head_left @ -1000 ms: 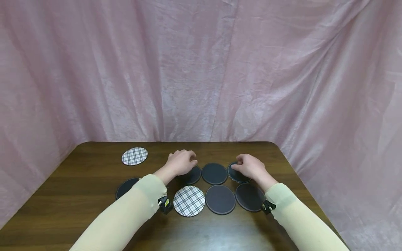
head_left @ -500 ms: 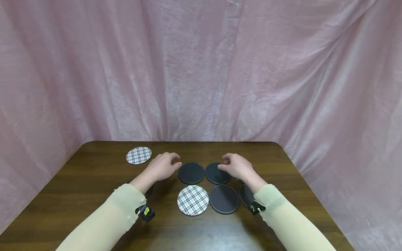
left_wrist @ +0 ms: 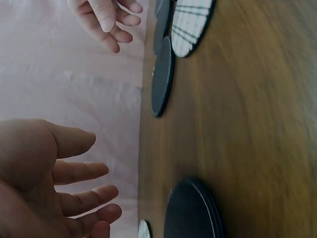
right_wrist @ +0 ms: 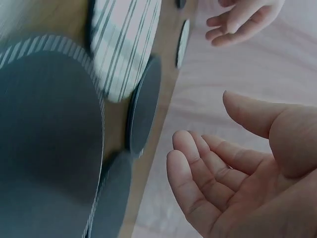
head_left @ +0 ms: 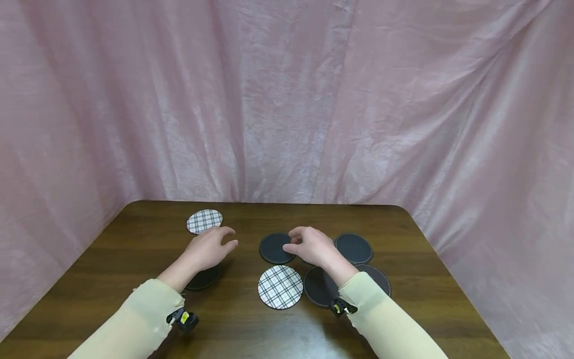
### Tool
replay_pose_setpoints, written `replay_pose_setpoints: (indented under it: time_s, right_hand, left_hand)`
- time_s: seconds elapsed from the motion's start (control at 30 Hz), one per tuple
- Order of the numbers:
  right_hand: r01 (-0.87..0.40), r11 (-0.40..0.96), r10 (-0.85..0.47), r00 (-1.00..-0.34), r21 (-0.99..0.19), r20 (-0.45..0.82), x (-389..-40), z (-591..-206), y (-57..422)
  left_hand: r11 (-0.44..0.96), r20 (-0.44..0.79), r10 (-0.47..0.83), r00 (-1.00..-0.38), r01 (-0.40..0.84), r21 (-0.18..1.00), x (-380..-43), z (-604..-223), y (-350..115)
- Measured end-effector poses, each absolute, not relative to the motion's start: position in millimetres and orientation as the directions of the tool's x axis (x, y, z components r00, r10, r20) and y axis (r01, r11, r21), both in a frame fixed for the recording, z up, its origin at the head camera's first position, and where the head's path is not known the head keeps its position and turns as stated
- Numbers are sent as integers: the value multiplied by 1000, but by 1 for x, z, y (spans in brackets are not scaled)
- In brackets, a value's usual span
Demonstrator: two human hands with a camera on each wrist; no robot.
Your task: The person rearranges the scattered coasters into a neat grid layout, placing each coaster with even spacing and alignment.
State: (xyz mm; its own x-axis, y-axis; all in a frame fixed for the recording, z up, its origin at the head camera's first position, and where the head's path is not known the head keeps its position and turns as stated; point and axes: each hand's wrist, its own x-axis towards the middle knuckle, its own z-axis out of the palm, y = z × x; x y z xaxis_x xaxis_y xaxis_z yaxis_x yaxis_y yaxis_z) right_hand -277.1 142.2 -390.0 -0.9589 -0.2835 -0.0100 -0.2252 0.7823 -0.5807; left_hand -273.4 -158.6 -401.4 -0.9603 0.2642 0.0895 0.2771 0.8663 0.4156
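Note:
My left hand (head_left: 208, 248) hovers with loosely bent fingers over a dark round coaster (head_left: 204, 279) at the left, which looks like a stack in the left wrist view. It holds nothing. My right hand (head_left: 312, 246), also holding nothing, is above the coaster group, its thumb over a black coaster (head_left: 272, 248). In front of that lies a plaid coaster (head_left: 280, 287). A dark coaster (head_left: 317, 288) beside it is partly hidden by my right forearm, as is another dark coaster (head_left: 375, 279). A further black coaster (head_left: 354, 248) lies right of my hand.
Near the back left of the wooden table (head_left: 251, 334) lies another plaid coaster (head_left: 204, 220). A pink curtain (head_left: 287, 99) hangs behind the table's far edge.
My left hand has moved left, from the coaster group to over the left dark coaster. My right hand has moved left across the back row, uncovering the right black coaster. The head view shifted slightly.

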Motion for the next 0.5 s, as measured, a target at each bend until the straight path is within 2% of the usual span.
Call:
replay_pose_setpoints:
  time_s: [0.5]
  right_hand:
    - [-300, 691, -408, -913, -658, -12, -258, -398, 86]
  left_hand:
    - [897, 59, 186, -981, 194, 398, -255, -406, -200]
